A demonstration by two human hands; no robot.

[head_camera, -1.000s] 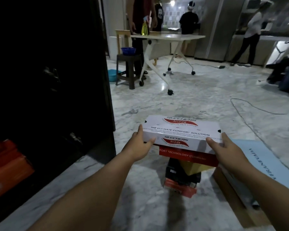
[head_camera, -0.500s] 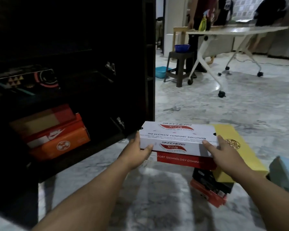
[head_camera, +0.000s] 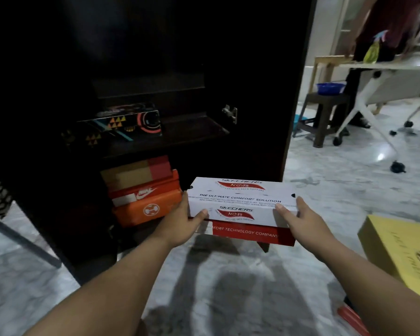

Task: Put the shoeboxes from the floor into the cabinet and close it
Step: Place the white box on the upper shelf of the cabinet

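Observation:
I hold a white and red Skechers shoebox (head_camera: 240,200) in the air in front of the dark cabinet (head_camera: 252,117). My left hand (head_camera: 180,224) grips its left end and my right hand (head_camera: 303,223) grips its right end. The cabinet stands open. On its bottom shelf an orange Nike box (head_camera: 146,202) carries a brown and red box (head_camera: 136,173). A black patterned box (head_camera: 121,124) lies on the shelf above. On the floor at the right sits a yellow shoebox (head_camera: 398,253), with a red box (head_camera: 352,318) partly seen below it.
The marble floor (head_camera: 228,287) stretches around me. A dark stool (head_camera: 325,117) with a blue bowl (head_camera: 330,88) and a white wheeled table (head_camera: 386,69) stand at the right rear, with a person (head_camera: 383,27) beside them. A dark slanted leg (head_camera: 17,238) crosses the floor at left.
I have turned left with the Skechers box, lifting it off the floor stack. The cabinet's inside now faces me and the yellow box has slid to the right edge.

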